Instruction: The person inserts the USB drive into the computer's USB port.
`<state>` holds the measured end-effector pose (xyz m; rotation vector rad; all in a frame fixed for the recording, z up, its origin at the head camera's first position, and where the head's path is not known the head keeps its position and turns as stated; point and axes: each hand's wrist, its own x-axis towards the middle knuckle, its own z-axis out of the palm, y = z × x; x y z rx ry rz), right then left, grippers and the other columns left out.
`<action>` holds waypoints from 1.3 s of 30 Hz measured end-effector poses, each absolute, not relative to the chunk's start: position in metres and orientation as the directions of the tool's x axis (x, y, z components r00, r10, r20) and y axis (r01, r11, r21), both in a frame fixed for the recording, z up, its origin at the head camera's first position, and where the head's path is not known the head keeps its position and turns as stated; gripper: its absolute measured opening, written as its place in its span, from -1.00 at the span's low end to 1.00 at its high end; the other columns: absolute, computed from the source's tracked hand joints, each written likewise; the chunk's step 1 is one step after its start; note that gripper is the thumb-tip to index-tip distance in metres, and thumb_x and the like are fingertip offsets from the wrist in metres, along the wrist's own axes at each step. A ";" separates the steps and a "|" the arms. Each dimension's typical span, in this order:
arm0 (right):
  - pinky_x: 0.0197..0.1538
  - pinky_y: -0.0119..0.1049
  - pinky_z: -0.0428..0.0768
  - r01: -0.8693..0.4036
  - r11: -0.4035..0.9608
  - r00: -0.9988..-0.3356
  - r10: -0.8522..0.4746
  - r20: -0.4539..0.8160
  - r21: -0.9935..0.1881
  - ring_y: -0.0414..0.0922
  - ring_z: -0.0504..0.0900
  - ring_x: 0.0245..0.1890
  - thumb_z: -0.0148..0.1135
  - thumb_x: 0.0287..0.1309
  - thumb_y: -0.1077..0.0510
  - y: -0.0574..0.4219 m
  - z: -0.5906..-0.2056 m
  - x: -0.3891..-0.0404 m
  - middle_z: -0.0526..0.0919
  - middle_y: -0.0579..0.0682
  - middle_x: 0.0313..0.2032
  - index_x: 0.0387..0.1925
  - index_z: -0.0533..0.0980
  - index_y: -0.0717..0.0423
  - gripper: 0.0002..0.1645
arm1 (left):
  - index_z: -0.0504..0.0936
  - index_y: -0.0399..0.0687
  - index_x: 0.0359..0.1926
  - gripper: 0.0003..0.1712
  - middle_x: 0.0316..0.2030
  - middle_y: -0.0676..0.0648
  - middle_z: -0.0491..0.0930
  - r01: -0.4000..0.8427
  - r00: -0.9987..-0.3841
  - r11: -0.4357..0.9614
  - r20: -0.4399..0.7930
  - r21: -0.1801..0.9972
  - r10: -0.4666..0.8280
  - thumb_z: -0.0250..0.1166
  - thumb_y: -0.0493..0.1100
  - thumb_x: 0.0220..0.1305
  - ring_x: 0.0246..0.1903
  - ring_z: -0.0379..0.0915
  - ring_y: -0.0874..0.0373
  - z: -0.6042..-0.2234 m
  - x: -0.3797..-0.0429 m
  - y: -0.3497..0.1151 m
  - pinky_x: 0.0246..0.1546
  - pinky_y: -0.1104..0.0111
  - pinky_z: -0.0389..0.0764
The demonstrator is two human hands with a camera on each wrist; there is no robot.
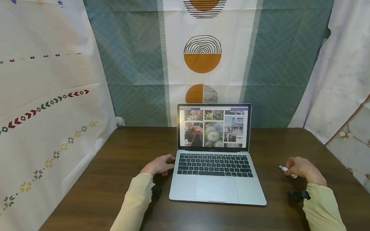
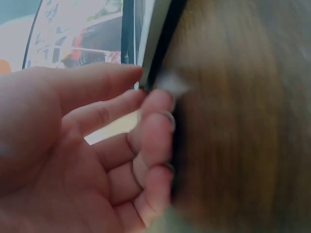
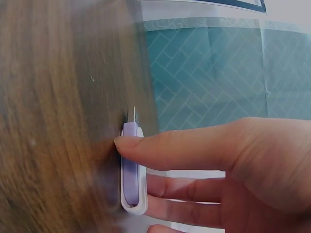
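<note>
An open laptop [image 1: 214,176] stands on the table, its lit screen showing a grid of pictures. At its left side edge my left hand [image 1: 158,165] grips with the thumb and curled fingers; in the left wrist view the fingertips [image 2: 158,141] meet the edge, and a small pale blur lies just beyond them. To the right of the laptop, my right hand [image 1: 302,168] pinches a purple and white USB flash drive [image 3: 130,177] between thumb and fingers. The drive's metal plug sticks out past the thumb, close to the tabletop.
The dark brown wooden table [image 1: 91,193] reaches back to a green and white curtain [image 1: 131,55] with orange circles. White patterned cloths hang at the left [image 1: 46,112] and right [image 1: 353,85] sides. Each wrist carries a black strapped device.
</note>
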<state>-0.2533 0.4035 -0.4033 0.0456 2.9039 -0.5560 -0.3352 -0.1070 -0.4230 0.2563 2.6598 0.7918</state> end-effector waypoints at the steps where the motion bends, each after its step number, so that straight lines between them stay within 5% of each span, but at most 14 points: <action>1: -0.36 -0.21 0.39 0.053 0.929 -0.984 -0.013 -0.177 -0.365 -0.01 0.43 -0.40 0.33 0.00 0.17 0.404 -0.403 -0.254 0.50 0.09 -0.44 -0.36 0.48 0.24 -0.76 | 0.44 0.04 0.25 -0.53 -0.52 -0.08 0.54 0.076 -0.920 0.824 -0.280 0.562 0.275 0.20 -0.03 0.35 -0.53 0.45 0.10 -0.423 -0.336 -0.108 -0.40 0.33 0.41; 16: -0.37 -0.15 0.51 -0.048 0.938 -0.998 -0.059 -0.023 -0.344 -0.06 0.55 -0.40 0.34 -0.02 0.22 0.406 -0.412 -0.258 0.68 0.14 -0.36 -0.40 0.57 0.19 -0.87 | 0.39 0.07 0.32 -0.46 -0.49 -0.06 0.49 0.075 -0.896 0.803 -0.314 0.591 0.315 0.19 0.00 0.36 -0.50 0.42 0.11 -0.424 -0.336 -0.110 -0.36 0.34 0.40; 25: -0.30 -0.11 0.59 -0.181 0.913 -0.982 -0.147 0.118 -0.366 0.03 0.63 -0.38 0.33 -0.10 0.32 0.402 -0.425 -0.267 0.68 0.22 -0.38 -0.21 0.55 0.46 -0.64 | 0.38 0.09 0.32 -0.46 -0.50 -0.07 0.49 0.061 -0.900 0.818 -0.323 0.573 0.293 0.19 0.01 0.35 -0.49 0.42 0.10 -0.422 -0.335 -0.110 -0.30 0.30 0.38; 39: -0.36 -0.28 0.45 -0.259 0.886 -0.965 -0.217 0.150 -0.384 -0.15 0.50 -0.44 0.33 -0.04 0.40 0.401 -0.429 -0.270 0.62 0.03 -0.46 -0.34 0.58 0.26 -0.85 | 0.39 0.09 0.30 -0.48 -0.48 -0.07 0.48 0.054 -0.905 0.812 -0.314 0.581 0.285 0.19 0.00 0.36 -0.47 0.41 0.10 -0.424 -0.336 -0.108 -0.34 0.31 0.37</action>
